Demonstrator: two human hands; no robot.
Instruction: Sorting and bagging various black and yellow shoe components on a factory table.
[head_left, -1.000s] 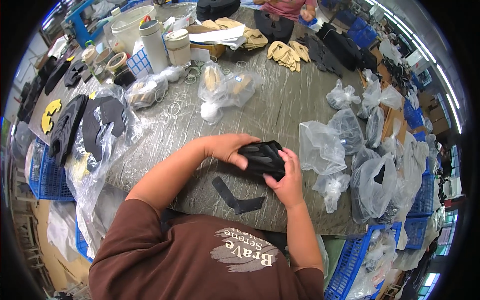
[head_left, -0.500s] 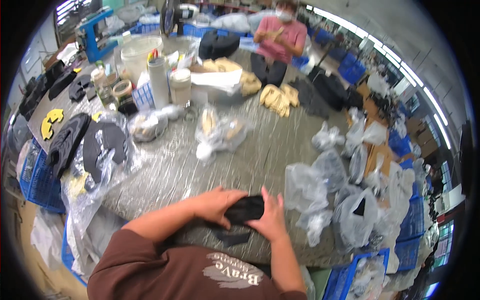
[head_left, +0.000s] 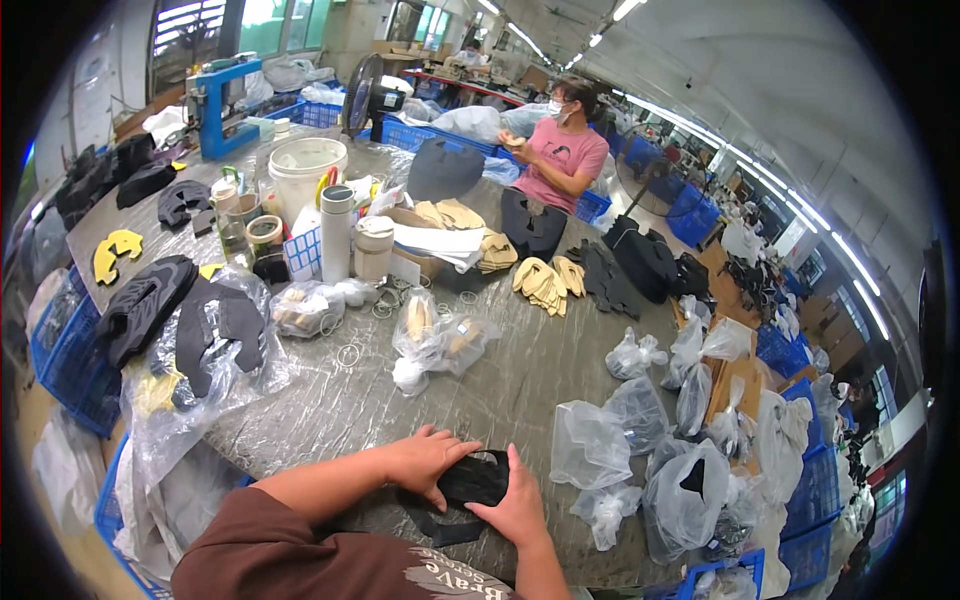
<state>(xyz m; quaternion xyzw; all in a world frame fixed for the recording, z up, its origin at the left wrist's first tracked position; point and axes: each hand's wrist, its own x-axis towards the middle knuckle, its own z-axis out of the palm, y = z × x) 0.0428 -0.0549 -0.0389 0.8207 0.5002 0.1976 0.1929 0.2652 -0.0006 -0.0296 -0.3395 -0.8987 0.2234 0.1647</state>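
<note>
The left hand (head_left: 430,463) and right hand (head_left: 518,502) hold a black bundle (head_left: 474,481) between them, near the edge of the table (head_left: 350,410).
A bent black strip (head_left: 447,532) is close by. Clear bags (head_left: 590,445) crowd the right side. Ahead are a bag of tan pieces (head_left: 437,338), then a white bucket (head_left: 303,180). The table is gray and shiny. Long lights (head_left: 871,308) shine overhead.

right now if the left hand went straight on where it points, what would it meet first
Past the black piece it holds, the left hand would probably meet the right hand first, though depth is unclear.
</note>
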